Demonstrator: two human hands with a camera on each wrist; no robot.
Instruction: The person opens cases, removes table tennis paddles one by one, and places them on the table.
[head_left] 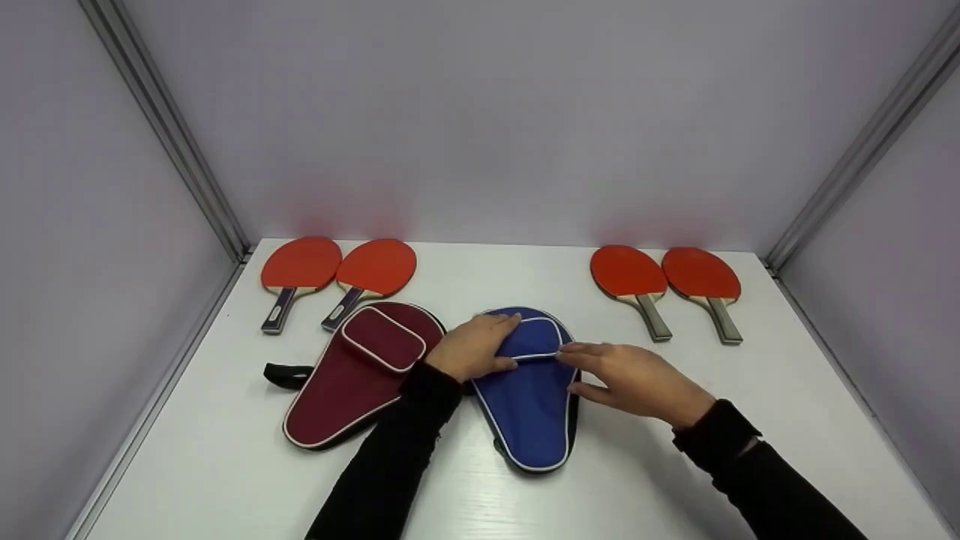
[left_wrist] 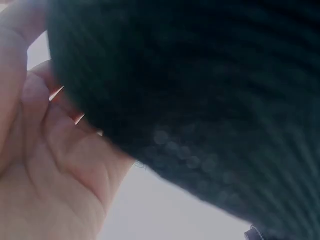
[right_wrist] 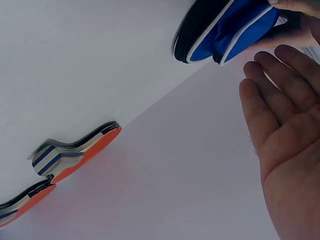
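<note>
A blue paddle-shaped case (head_left: 525,405) with white piping and a front pocket lies on the white table, its narrow end toward me. My left hand (head_left: 476,346) rests on the upper left of this case, fingers extended over the pocket. At the case's right edge is my right hand (head_left: 637,379), its fingertips by the pocket's lower corner. Straight fingers (right_wrist: 287,82) show in the right wrist view, near the blue case (right_wrist: 240,27). Dark, blurred fabric (left_wrist: 190,100) hides much of the left wrist view, where part of the left palm (left_wrist: 65,165) shows.
A maroon case (head_left: 345,390) with a black strap (head_left: 287,376) lies left of the blue one, partly under my left forearm. Behind are red table tennis paddles: two at back left (head_left: 301,262), two at back right (head_left: 628,270). Pale walls enclose the table (head_left: 750,420).
</note>
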